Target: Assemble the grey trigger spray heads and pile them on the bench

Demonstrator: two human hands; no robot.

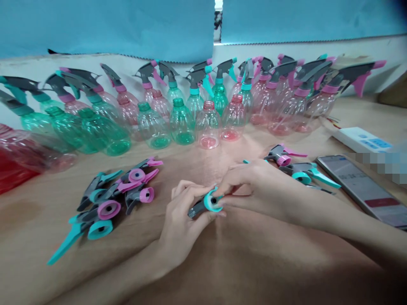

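Observation:
Low over the table's middle, my left hand (178, 218) is closed around a grey trigger spray head (197, 208) with a teal collar. The collar's open end faces up toward me, with a dark hole inside. My right hand (254, 182) has its fingertips pinched at the collar's right side, touching it; whether a small part is between them is hidden. Left of my hands lies a pile of loose spray heads (108, 208) with pink and teal collars. Beyond my right wrist lie more spray heads, one with a pink collar (284, 160) and one with a teal collar (300, 178).
Behind stand several clear pink and green bottles without heads (182, 123), among bottles fitted with spray heads (265, 99). A red bag (15, 165) sits at the left edge. At right lie a phone (359, 186) and a white box (362, 139). Blue cloth (104, 29) hangs behind.

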